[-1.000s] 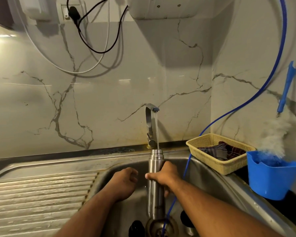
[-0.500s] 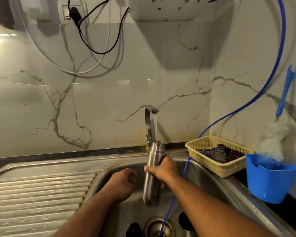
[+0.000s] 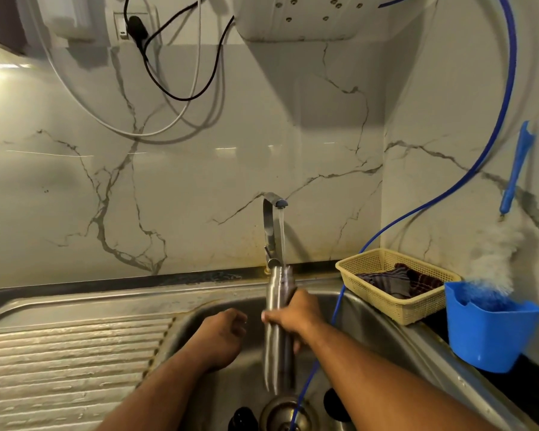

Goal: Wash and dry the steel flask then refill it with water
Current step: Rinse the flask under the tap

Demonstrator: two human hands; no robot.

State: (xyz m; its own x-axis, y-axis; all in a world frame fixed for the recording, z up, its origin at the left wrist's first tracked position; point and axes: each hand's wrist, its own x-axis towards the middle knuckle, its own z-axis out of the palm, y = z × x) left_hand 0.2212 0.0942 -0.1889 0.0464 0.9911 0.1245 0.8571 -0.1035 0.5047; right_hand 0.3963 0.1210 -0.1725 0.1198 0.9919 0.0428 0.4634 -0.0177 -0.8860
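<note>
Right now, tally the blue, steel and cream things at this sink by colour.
Blue, 3: blue plastic tub, thin blue hose, blue-handled fluffy brush.
Steel, 3: tall steel flask, curved steel tap, steel sink.
Cream, 1: cream plastic mesh basket.
Total: 7.

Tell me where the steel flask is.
Head view, centre: the steel flask is held roughly upright over the sink by the right hand, its mouth under the running tap.

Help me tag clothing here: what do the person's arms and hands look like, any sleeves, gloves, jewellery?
Both arms are bare to the picture's edge; no sleeve shows. The left hand and right hand wear no gloves, and no watch or bracelet shows at either wrist. Rings: too blurred to tell.
</note>
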